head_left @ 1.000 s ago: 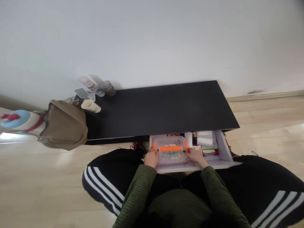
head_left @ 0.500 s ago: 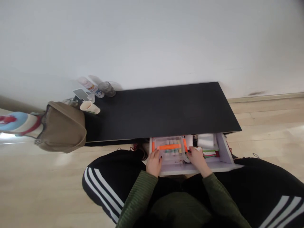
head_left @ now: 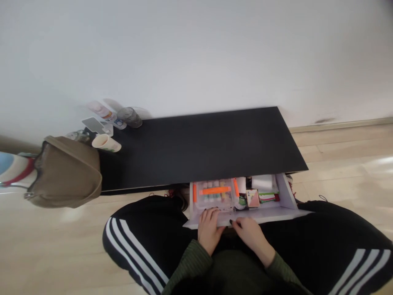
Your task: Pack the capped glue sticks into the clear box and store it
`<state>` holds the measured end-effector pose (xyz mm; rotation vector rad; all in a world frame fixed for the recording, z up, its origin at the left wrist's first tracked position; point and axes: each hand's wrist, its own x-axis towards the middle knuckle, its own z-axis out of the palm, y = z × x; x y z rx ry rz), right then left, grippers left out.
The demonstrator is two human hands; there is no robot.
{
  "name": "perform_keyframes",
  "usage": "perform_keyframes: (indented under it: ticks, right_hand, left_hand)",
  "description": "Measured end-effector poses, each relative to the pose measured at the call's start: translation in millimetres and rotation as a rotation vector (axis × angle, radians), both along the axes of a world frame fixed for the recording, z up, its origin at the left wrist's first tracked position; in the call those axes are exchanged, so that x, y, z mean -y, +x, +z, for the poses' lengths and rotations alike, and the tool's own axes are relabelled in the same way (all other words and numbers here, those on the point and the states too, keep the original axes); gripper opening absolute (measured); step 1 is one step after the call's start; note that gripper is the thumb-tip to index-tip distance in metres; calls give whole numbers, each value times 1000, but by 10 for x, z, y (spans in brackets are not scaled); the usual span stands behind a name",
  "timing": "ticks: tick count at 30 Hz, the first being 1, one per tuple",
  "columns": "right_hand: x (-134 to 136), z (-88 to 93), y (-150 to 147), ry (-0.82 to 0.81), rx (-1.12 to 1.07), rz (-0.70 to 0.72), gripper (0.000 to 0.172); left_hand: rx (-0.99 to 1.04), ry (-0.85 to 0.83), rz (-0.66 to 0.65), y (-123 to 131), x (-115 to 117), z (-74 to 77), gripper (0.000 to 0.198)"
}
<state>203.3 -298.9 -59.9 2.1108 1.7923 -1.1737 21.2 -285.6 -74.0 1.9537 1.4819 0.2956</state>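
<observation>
White drawer, pulled out below black tabletop; clear plastic box with orange clips sits inside, at its left end. Head view: left hand curled over drawer's front edge; right hand half-curled, fingertips at that edge, grip unclear.

1. A room in a home: a plain white wall above pale wood-look flooring.
2. A low black table has a white pulled-out drawer.
3. An olive-brown fabric handbag slumps at its left end.
</observation>
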Motion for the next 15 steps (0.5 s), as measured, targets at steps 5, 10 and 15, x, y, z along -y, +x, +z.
perform_keyframes:
  ticks: [5,10,15]
  right_hand:
    - [-203,-31,52,38,-19,-36,40]
    - [-452,-57,75,94,18,-69,42]
    - [-668,-61,101,201,69,-73,40]
  left_hand:
    - [18,268,20,43,-71,-82,39]
    - [50,405,71,144,-169,-107,21]
    - [4,361,119,194,-223,-134,15]
